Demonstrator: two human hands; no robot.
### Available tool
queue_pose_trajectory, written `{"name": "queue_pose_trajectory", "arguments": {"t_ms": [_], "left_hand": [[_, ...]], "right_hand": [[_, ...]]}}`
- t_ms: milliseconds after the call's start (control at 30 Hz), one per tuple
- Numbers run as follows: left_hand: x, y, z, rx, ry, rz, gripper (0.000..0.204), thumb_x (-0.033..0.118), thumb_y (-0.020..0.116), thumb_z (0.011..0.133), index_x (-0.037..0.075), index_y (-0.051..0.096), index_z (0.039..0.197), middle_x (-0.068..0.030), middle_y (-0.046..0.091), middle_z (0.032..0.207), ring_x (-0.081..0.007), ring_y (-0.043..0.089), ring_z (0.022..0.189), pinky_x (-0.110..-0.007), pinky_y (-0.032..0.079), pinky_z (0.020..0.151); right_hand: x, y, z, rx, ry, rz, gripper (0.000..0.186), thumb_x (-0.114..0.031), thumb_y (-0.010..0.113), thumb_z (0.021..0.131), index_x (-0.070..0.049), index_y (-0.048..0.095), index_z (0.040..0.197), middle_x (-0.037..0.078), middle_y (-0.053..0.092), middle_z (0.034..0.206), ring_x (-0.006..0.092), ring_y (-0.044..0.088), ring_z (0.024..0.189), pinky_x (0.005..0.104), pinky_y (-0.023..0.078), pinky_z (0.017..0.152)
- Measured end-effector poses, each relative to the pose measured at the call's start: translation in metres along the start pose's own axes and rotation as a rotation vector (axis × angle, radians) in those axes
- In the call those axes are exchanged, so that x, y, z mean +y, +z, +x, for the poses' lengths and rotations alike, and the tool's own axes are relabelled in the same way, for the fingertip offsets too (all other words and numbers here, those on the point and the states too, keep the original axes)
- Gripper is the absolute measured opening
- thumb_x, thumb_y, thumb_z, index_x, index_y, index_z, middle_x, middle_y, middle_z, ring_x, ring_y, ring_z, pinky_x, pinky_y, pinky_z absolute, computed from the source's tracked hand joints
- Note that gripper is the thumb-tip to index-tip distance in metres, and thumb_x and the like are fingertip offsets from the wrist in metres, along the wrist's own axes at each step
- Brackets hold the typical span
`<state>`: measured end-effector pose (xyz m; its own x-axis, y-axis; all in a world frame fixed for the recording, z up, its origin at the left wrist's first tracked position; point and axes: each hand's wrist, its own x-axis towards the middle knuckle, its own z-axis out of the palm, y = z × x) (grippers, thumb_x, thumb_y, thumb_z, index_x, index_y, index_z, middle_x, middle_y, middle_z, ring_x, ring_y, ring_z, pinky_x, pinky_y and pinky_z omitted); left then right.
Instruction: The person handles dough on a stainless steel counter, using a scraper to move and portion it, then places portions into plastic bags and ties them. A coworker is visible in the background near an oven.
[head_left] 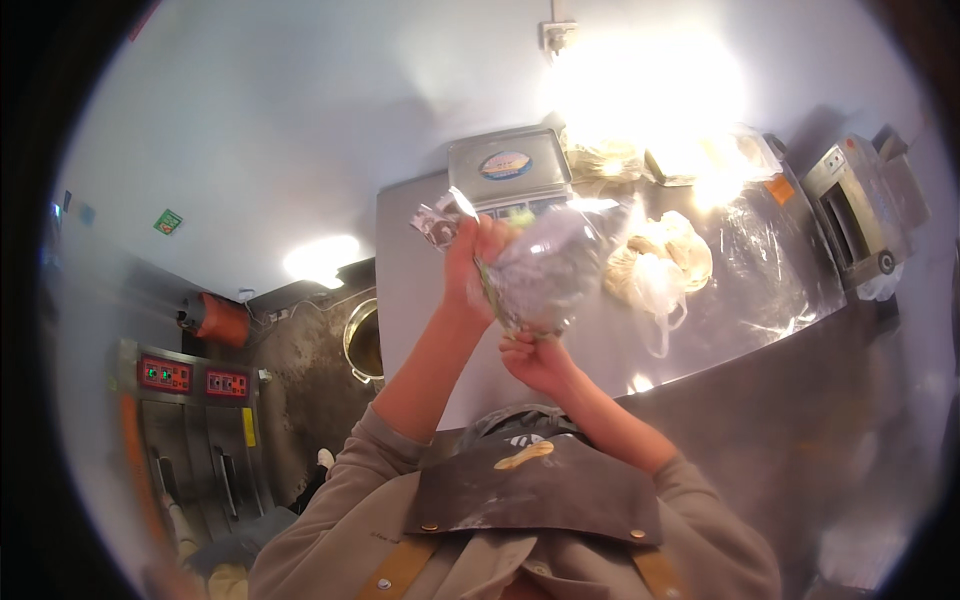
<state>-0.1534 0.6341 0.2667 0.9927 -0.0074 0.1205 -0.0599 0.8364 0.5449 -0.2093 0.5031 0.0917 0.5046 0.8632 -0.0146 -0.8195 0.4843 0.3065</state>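
Above the table I hold a clear, puffed-out plastic bag [548, 262] with both hands. My left hand [474, 262] is wrapped round its gathered left side, and a crumpled silvery end [436, 222] sticks out beyond the fingers. My right hand [536, 362] is lower and nearer to me, its fingers closed on the bag's lower edge. Some green shows at the bag's left side; glare on the plastic hides what else is inside. Just right of it, a thin whitish bag [648, 290] holding pale rounded lumps lies on the table, apart from my hands.
Behind my hands stands a scale with a metal pan [470, 165]. Clear bags [603, 158] lie beside it under a bright light. A slotted machine [850, 210] stands at the table's right end. Left are a round metal pot [352, 335] and an oven-like unit [190, 400]; another person's shoe [325, 458] shows nearby.
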Motion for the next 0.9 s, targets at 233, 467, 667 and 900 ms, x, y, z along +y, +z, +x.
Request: {"name": "queue_pose_trajectory", "arguments": {"t_ms": [233,467,667,900], "left_hand": [[-0.017,0.049,-0.011,0.055,-0.148,0.083,0.045,0.039,0.051,0.110,0.017,0.043,0.072,0.0035,0.045,0.070,-0.0147,0.046,0.075,-0.032,0.045,0.082],[-0.066,0.010,-0.003,0.321,0.204,0.632,0.023,0.021,0.054,0.110,0.011,0.054,0.089,0.0028,0.046,0.076,-0.0112,0.047,0.077,-0.034,0.048,0.084],[-0.111,-0.043,0.044,0.759,0.286,0.436,0.023,0.025,0.058,0.108,0.009,0.056,0.091,-0.0002,0.052,0.084,-0.0133,0.050,0.078,-0.035,0.046,0.072],[-0.096,-0.017,0.062,0.540,0.021,0.205,0.054,0.043,0.033,0.112,0.001,0.066,0.105,-0.0145,0.071,0.098,-0.0266,0.069,0.093,-0.043,0.057,0.088]], "right_hand": [[-0.116,0.052,0.001,-0.171,0.020,-0.311,0.014,-0.023,0.058,0.106,-0.010,0.060,0.107,0.000,0.058,0.093,0.0107,0.053,0.081,0.0278,0.047,0.072],[-0.217,0.175,-0.036,-0.258,0.003,-0.904,0.013,-0.020,0.058,0.106,-0.008,0.062,0.107,0.000,0.061,0.093,0.0101,0.057,0.082,0.0268,0.048,0.070],[-0.142,0.209,-0.026,-0.017,-0.335,-1.796,0.014,-0.018,0.056,0.105,-0.007,0.063,0.110,0.001,0.060,0.084,0.0120,0.057,0.070,0.0286,0.049,0.065],[-0.038,0.143,-0.073,-0.084,-0.325,-0.518,0.009,-0.018,0.055,0.107,-0.010,0.058,0.109,-0.003,0.045,0.079,0.0094,0.042,0.067,0.0266,0.041,0.065]]}}
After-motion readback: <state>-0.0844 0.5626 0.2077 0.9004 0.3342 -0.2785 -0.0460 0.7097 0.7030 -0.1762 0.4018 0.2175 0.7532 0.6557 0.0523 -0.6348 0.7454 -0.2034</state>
